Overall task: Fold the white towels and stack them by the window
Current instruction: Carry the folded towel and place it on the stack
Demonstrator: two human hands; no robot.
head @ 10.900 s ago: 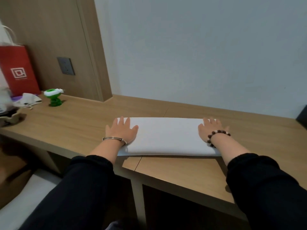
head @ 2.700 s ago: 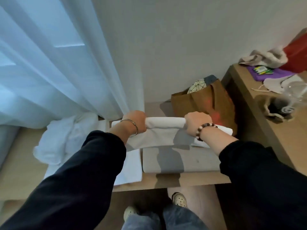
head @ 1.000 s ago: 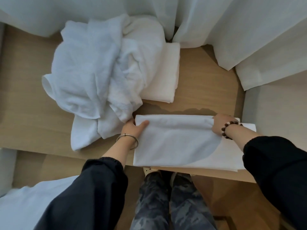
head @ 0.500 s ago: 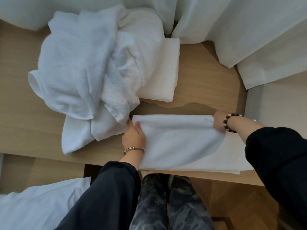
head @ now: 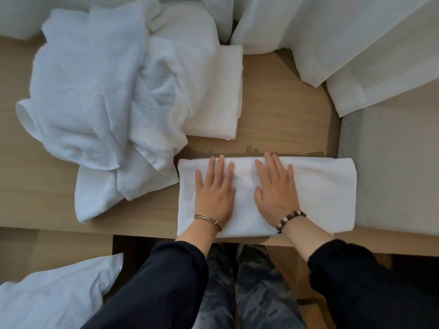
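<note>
1. Now, your left hand (head: 215, 193) lies flat on the folded towel (head: 320, 195), fingers straight and a little spread, palm down on its nine o'clock half.
2. Your right hand (head: 275, 188) does the same just beside it toward three o'clock, with straight, fanned fingers. A narrow strip of towel shows between the two thumbs.
3. The folded towel is a long rectangle at the six o'clock edge of the bench (head: 280, 103). Its near side runs along the front lip, and its three o'clock end laps onto a grey pad (head: 392, 174).
4. At twelve o'clock from your hands a second folded towel (head: 218, 98) lies apart from the first, with bare wood between them.
5. At ten o'clock a heap of loose white towels (head: 95, 91) sprawls over that second towel's nine o'clock side. The heap's lowest corner sits just beside the towel under your palms.
6. From twelve to two o'clock, white curtain (head: 344, 32) drapes down onto the bench.
7. You have a metal bangle (head: 207, 218) on your left wrist, a bead bracelet (head: 288, 219) on your right, and black sleeves on both arms.
8. At seven o'clock, below the bench, lies a white cloth (head: 54, 293).
</note>
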